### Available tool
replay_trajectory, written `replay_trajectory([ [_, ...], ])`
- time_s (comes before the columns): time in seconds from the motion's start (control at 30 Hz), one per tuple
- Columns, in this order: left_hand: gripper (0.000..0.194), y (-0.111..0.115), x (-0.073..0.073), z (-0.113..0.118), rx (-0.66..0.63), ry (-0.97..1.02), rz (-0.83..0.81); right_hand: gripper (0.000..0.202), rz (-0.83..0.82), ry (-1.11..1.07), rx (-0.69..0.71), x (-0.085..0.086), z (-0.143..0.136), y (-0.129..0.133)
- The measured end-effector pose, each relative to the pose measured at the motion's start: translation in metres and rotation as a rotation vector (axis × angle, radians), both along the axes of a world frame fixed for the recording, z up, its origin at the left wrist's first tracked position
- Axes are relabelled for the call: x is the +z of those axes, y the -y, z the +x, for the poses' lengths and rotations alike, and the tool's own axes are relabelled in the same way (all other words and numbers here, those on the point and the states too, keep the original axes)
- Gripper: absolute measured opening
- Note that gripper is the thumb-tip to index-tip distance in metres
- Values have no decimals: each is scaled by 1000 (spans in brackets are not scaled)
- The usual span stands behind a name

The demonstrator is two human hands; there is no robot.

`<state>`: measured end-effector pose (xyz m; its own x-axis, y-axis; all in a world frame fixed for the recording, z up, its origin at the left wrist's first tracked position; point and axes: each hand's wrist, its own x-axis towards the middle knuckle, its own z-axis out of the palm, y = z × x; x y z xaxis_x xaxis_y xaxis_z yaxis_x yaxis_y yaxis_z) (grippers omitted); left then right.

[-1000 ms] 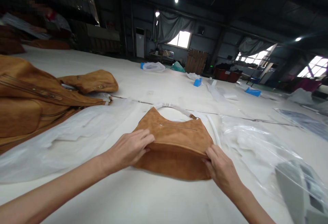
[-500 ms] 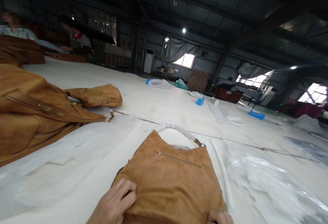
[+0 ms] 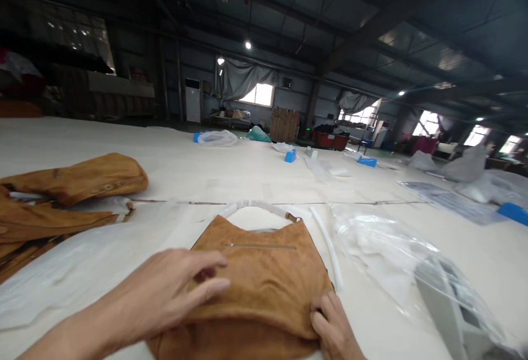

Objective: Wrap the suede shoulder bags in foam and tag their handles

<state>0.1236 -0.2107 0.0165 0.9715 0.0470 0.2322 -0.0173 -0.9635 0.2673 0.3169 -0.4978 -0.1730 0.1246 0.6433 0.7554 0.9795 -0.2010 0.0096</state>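
A tan suede-like handbag [image 3: 259, 272] lies flat on the white table in front of me, its wrapped handle [image 3: 251, 204] pointing away. A zip [image 3: 264, 247] runs across its upper part, and a fold crosses near its bottom. My left hand [image 3: 181, 280] is over the bag's left side, thumb and fingers apart with nothing between them; whether it touches the bag I cannot tell. At the lower right edge, the curled fingers of my right hand [image 3: 333, 321] pinch the bag's side.
More tan bags [image 3: 103, 176] lie at the left beside a thin white sheet [image 3: 82, 261]. Right of the handbag are a white tube [image 3: 328, 247], clear plastic bags [image 3: 383, 244] and a grey tape dispenser-like object [image 3: 445, 299]. Blue pieces [image 3: 291, 155] lie farther back on the white table [image 3: 231, 170].
My view has swung to the right. My left hand has come off the bag's left edge and opened. The bag's lower part now shows a fold, with my right hand gripping its right side.
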Motion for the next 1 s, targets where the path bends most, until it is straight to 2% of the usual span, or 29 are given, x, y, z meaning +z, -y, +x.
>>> replay_trajectory([
  [0.07, 33, 5, 30, 33, -27, 79, -34, 27, 38, -20, 6, 7, -4, -2],
  [0.1, 36, 9, 36, 49, -39, 121, -55, 28, 44, -27, 7, 10, -5, -2],
  [0.13, 39, 14, 33, 64, -44, 177, -66, 29, 43, -34, 9, 13, -7, -3],
  [0.17, 42, 19, 23, 76, -56, 199, -63, 29, 42, -41, 13, 15, -8, -4],
  [0.2, 45, 25, 5, 86, -79, 198, -44, 29, 42, -50, 16, 16, -9, -5],
  [0.27, 50, 35, -45, 95, -160, 115, 82, 28, 59, -67, 23, 14, -10, -6],
  [0.3, 52, 38, -72, 95, -221, 79, 163, 27, 69, -78, 28, 13, -10, -5],
  [0.37, 54, 40, -120, 90, -234, 93, 290, 24, 74, -132, 47, 14, -10, -2],
  [0.4, 56, 40, -138, 87, -219, 109, 340, 21, 61, -191, 62, 18, -11, 2],
  [0.47, 59, 38, -155, 82, -202, 155, 422, 19, -15, -377, 126, 39, -11, 9],
  [0.53, 60, 36, -156, 80, -204, 202, 478, 25, -113, -562, 199, 73, -12, 14],
  [0.6, 60, 37, -152, 80, -202, 231, 506, 32, -113, -595, 195, 108, -12, 11],
  [0.67, 62, 38, -148, 80, -183, 259, 507, 40, -35, -488, 76, 128, -10, -2],
  [0.7, 62, 39, -148, 80, -174, 276, 505, 46, -16, -426, -5, 129, -8, -12],
  [0.73, 63, 39, -148, 81, -168, 295, 505, 52, -31, -382, -72, 123, -6, -22],
  [0.8, 64, 39, -150, 81, -165, 349, 516, 61, -155, -374, -143, 99, -2, -41],
  [0.9, 63, 39, -150, 84, -176, 416, 550, 66, -379, -495, -118, 58, 1, -56],
  [0.93, 63, 39, -150, 84, -184, 430, 563, 66, -413, -538, -113, 49, 2, -56],
  [1.0, 62, 38, -148, 85, -198, 437, 587, 66, -438, -618, -95, 45, 3, -54],
])
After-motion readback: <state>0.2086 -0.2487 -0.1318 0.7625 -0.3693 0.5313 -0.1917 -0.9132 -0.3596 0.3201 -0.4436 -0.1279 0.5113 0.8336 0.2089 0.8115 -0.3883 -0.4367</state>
